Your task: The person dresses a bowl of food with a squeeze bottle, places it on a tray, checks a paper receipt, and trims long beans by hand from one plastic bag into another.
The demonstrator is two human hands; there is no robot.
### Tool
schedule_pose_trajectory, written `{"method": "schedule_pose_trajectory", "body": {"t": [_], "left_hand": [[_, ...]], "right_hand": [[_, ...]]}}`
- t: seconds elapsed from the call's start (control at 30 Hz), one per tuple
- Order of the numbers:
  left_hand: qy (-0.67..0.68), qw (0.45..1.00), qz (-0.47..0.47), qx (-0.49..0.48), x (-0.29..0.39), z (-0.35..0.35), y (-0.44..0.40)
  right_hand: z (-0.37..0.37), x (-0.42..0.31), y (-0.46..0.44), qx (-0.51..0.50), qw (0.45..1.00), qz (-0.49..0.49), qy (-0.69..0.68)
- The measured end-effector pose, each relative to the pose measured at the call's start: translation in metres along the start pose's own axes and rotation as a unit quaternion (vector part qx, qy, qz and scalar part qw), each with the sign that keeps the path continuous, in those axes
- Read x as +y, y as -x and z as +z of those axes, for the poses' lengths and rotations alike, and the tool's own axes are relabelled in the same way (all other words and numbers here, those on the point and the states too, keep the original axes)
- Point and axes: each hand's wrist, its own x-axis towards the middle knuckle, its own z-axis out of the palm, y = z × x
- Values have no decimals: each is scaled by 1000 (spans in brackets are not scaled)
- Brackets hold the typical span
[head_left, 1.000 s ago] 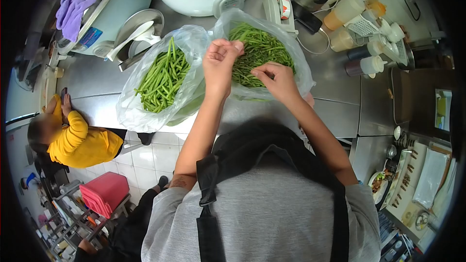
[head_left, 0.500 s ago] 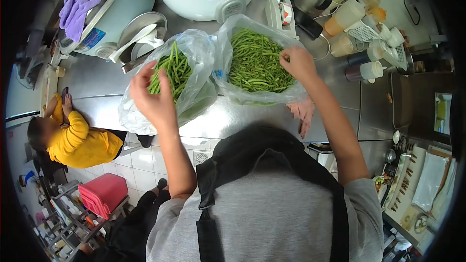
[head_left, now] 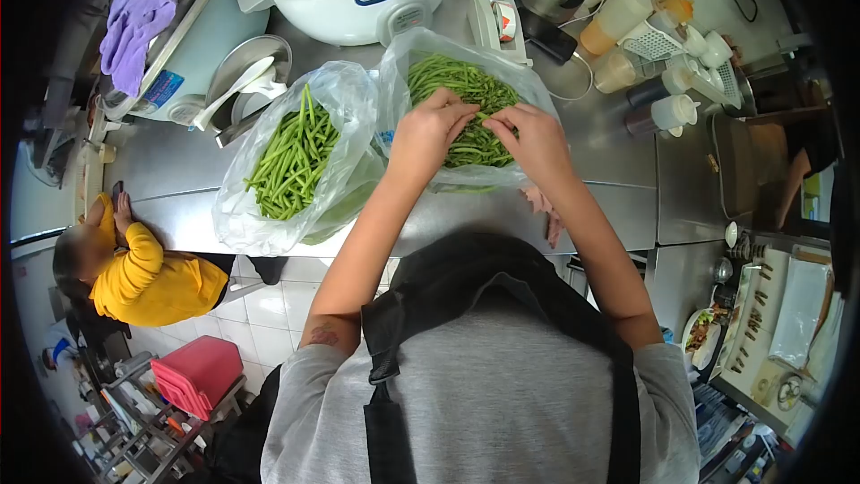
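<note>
Two clear plastic bags of slender green vegetable stalks stand side by side on the steel counter. Both my hands are over the right bag (head_left: 544, 108), whose stalks (head_left: 466, 77) look thin and partly dark. My left hand (head_left: 432, 136) and my right hand (head_left: 531, 139) meet at the fingertips, pinching a short green stalk (head_left: 481, 116) between them. Thicker, brighter cut stalks (head_left: 291, 166) fill the left bag (head_left: 363, 116), which neither hand touches. Exact kind of vegetable is unclear.
Behind the bags are a white rice cooker (head_left: 358, 0) and a metal bowl (head_left: 273, 51) with white ladles. Sauce bottles (head_left: 658, 114) stand right. A pink cloth or glove (head_left: 543, 206) lies by my right forearm. A person in yellow (head_left: 157, 273) leans at the counter's left.
My left hand has moved right, from the left bag to the right bag. My right hand has shifted slightly down and left, meeting it at a stalk. Another person's arm now shows at far right.
</note>
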Motion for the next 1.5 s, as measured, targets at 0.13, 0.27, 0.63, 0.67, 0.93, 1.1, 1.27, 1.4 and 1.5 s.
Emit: {"method": "schedule_pose_trajectory", "body": {"t": [0.13, 0.27, 0.63, 0.67, 0.93, 1.1, 1.27, 1.4, 1.5], "left_hand": [[-34, 999, -1, -37, -3, -3, 6], [-43, 997, 19, -57, -12, -1, 16], [47, 998, -48, -2, -4, 3, 11], [95, 992, -78, -5, -5, 4, 12], [416, 862, -289, 7, -10, 24, 28], [420, 843, -324, 88, 0, -21, 26], [41, 958, -218, 184, -11, -120, 42], [-189, 923, -316, 111, -19, -168, 62], [-261, 912, -267, 171, -7, -168, 64]], "right_hand": [[10, 0, 5, -27, 998, -4, 56], [16, 12, 9, -79, 997, 9, 22], [15, 8, 7, -20, 973, 77, -218], [17, 10, 8, -16, 964, 96, -247], [43, 14, 0, -76, 803, 167, -567], [38, 11, -13, -55, 766, 203, -607], [41, 36, -45, -97, 991, -11, -91], [66, 24, -82, -48, 988, -135, -61], [101, 31, -100, -31, 979, -199, -4]]}}
